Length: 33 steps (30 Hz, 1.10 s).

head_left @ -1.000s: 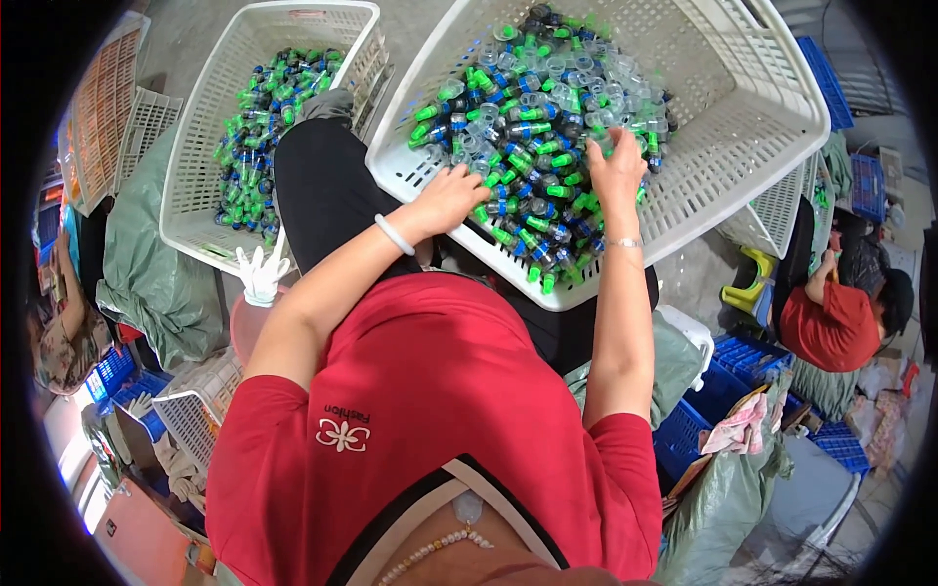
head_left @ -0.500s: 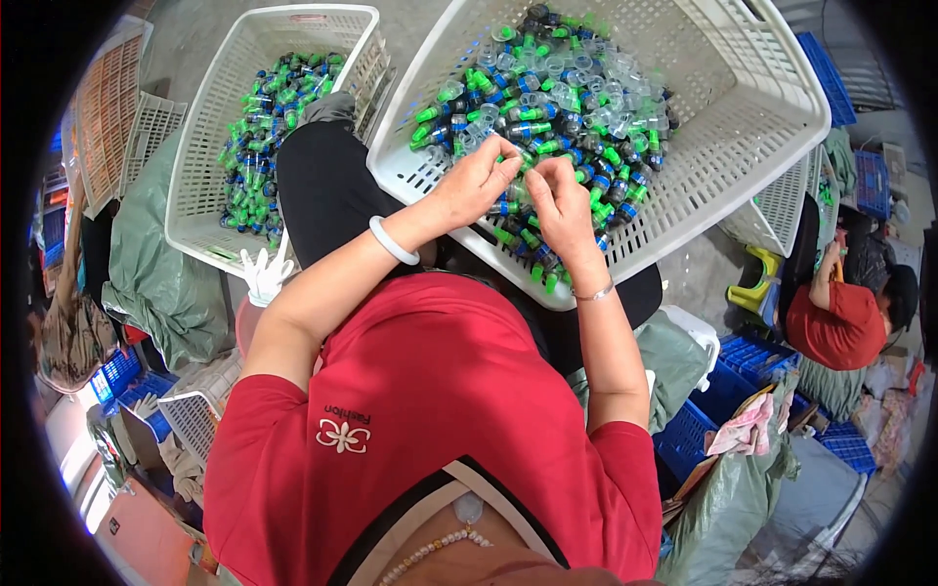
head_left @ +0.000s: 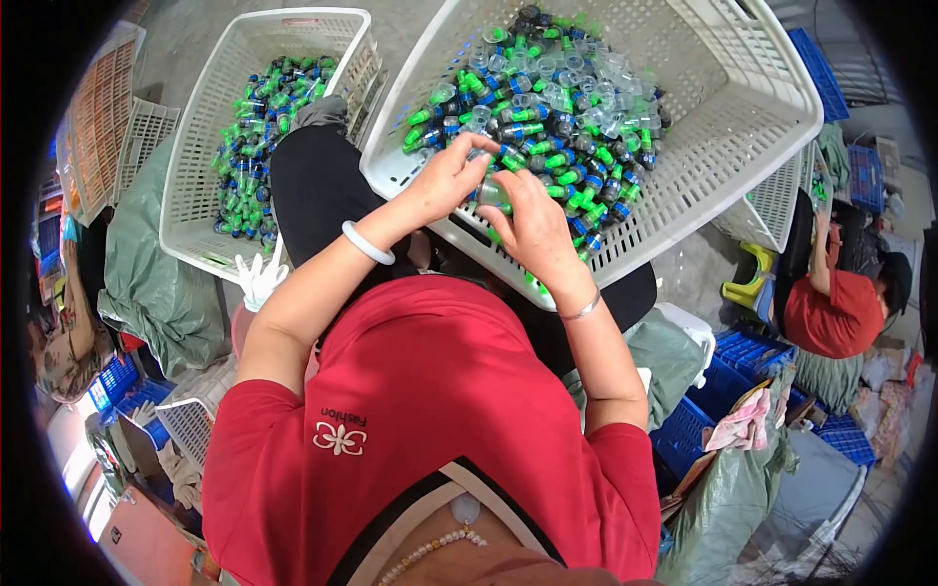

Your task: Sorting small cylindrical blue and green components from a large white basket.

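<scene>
1. The step in hand looks like joining or checking one small piece: both hands meet over the near edge of the big white basket point(head_left: 743, 146), which rests on the person's lap and holds a heap of small green, blue and clear bottles point(head_left: 547, 107).
2. The left hand point(head_left: 451, 179) is curled, its fingers pinching a small clear bottle point(head_left: 491, 192) — the piece sits between the two hands, just above the heap.
3. The right hand point(head_left: 535, 227) closes on the same bottle from the other side, fingers bent round it; how firmly it grips I cannot tell.
4. Both forearms reach forward from the red shirt point(head_left: 430, 430), elbows bent, wrists drawn in toward each other; a white bangle point(head_left: 366, 244) sits on the left wrist.
5. The next move, as I judge it, calls for a steady pinch and a small twist or press — with the piece kept over the basket, lest it drop.
6. A second white basket point(head_left: 210, 117) of finished-looking bottles stands at the left, apart from the hands.
</scene>
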Motion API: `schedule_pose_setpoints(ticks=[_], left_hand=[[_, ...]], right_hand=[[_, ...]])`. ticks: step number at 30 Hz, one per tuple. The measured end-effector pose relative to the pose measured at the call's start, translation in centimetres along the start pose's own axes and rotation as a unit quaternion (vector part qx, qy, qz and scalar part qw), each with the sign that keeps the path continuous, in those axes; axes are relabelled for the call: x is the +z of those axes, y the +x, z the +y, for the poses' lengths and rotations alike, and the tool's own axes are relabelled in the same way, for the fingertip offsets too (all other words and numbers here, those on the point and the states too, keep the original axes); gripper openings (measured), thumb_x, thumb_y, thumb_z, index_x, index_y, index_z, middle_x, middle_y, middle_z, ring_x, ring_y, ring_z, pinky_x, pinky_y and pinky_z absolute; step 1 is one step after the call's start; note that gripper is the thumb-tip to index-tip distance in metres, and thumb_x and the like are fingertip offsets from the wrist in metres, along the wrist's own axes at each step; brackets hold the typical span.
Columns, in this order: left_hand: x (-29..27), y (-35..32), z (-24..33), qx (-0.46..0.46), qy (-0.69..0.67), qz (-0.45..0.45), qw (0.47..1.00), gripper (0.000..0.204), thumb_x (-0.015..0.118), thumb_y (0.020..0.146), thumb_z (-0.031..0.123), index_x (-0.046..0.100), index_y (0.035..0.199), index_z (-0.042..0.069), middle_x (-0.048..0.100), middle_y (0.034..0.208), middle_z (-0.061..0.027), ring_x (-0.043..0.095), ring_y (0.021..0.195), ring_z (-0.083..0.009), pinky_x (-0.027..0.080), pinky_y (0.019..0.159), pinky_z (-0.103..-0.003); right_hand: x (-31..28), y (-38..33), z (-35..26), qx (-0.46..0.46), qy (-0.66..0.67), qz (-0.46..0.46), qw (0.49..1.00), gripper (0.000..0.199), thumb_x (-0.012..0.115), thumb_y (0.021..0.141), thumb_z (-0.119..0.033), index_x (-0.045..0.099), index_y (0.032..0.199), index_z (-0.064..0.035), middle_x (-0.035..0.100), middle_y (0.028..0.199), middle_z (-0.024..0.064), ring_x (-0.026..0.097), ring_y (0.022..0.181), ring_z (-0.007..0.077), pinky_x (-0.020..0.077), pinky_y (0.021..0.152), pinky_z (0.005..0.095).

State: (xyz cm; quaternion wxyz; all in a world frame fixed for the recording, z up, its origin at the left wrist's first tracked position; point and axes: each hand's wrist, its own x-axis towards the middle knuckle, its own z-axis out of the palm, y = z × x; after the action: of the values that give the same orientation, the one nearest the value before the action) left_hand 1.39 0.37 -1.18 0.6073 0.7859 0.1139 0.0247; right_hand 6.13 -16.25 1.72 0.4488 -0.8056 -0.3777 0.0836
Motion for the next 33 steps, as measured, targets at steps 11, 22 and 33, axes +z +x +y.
schedule_pose_setpoints(ticks=[11, 22, 33], left_hand=[[-2.2, -2.5, 0.4, 0.029, 0.006, 0.025, 0.999, 0.025, 0.046, 0.098, 0.019, 0.054, 0.119, 0.007, 0.052, 0.068, -0.0006, 0.047, 0.058, -0.0073, 0.044, 0.056, -0.026], [-11.3, -1.9, -2.1, 0.140, 0.411, 0.277, 0.857, 0.023, 0.062, 0.082, 0.012, 0.062, 0.103, 0.004, 0.062, 0.099, -0.0148, 0.056, 0.095, -0.0311, 0.042, 0.087, -0.040], [6.3, 8.7, -6.4, 0.143, 0.448, 0.073, 0.880, 0.038, 0.074, 0.073, 0.019, 0.058, 0.105, 0.007, 0.054, 0.099, -0.0113, 0.052, 0.097, -0.0309, 0.044, 0.080, -0.041]], right_hand=[[1.8, 0.5, 0.3, 0.169, 0.236, -0.082, 0.953, 0.041, 0.072, 0.079, -0.015, 0.052, 0.112, -0.0023, 0.060, 0.098, 0.0114, 0.060, 0.087, 0.0224, 0.0494, 0.071, 0.0314], [-5.9, 7.5, 15.5, 0.202, -0.319, 0.226, 0.898, 0.037, 0.062, 0.085, -0.022, 0.052, 0.112, 0.0007, 0.058, 0.103, 0.0209, 0.055, 0.100, 0.0387, 0.0461, 0.082, 0.0483], [-4.8, 4.4, 15.8, 0.169, -0.282, 0.097, 0.939, 0.025, 0.062, 0.083, -0.016, 0.055, 0.104, -0.0043, 0.055, 0.106, 0.0210, 0.057, 0.097, 0.0397, 0.0487, 0.080, 0.0470]])
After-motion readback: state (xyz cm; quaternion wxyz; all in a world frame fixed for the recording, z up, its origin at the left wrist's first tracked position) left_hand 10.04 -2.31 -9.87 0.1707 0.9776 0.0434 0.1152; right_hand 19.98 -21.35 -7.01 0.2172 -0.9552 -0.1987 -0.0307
